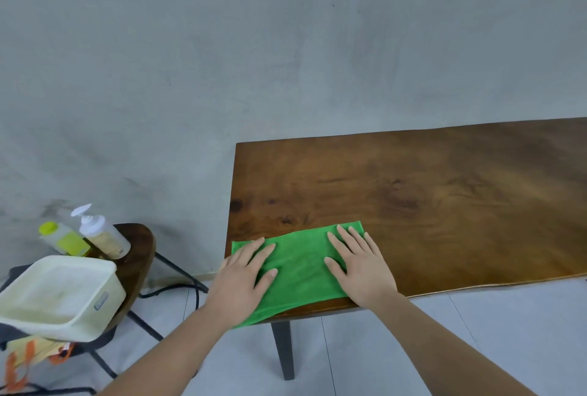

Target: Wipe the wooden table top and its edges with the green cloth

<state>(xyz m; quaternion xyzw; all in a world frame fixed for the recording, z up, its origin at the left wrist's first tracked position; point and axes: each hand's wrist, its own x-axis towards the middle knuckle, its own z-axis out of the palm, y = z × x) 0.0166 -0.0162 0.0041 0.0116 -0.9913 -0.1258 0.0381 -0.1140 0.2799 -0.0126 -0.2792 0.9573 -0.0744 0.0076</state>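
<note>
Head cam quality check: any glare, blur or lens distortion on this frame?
Head view: wide-angle bowing, the wooden table edges curve and tilt; a soft sheen on the table's right part, no hard glare. Lighting is even and diffuse, shadows faint under the left hand and right hand. The green cloth is sharp; bottles at left are slightly smeared.

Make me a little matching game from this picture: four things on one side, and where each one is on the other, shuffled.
Things:
1. green cloth
2. left hand
3. cream tub
4. two bottles

Places:
A. behind the tub on the stool
B. spread over the table's near left corner
C. front of the stool
D. flat on the cloth's left end

Pairs: 1-B, 2-D, 3-C, 4-A
</note>
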